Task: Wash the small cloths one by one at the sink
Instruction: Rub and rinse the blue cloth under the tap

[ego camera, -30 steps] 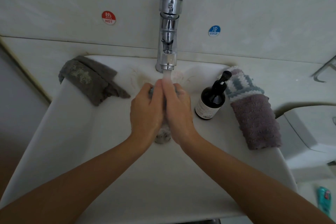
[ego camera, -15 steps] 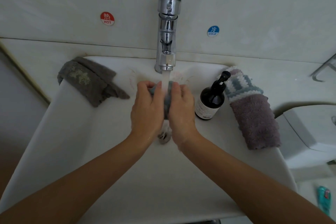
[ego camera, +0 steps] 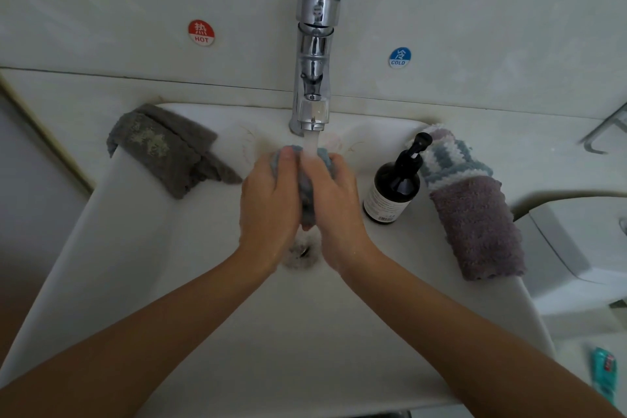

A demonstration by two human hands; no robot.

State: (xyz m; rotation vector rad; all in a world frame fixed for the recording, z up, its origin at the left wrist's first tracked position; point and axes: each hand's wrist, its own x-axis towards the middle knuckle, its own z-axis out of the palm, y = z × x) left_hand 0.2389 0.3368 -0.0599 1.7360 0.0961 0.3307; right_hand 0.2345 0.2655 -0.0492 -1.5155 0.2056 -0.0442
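A small blue-grey cloth [ego camera: 306,188] is bunched between my two hands under the running water from the chrome tap [ego camera: 314,54]. My left hand [ego camera: 269,200] grips its left side and my right hand [ego camera: 336,204] grips its right side, above the drain [ego camera: 302,251] of the white sink [ego camera: 142,248]. A grey cloth [ego camera: 169,149] lies over the sink's back left rim. A purple cloth [ego camera: 476,231] and a blue-and-white striped cloth [ego camera: 451,159] lie on the right rim.
A dark pump bottle [ego camera: 393,187] stands on the sink's right side close to my right hand. Hot [ego camera: 201,32] and cold [ego camera: 399,58] stickers are on the wall. A teal tube [ego camera: 604,370] lies at the lower right.
My palms were pressed together over the cloth; now they have parted a little and the cloth shows between them under the water.
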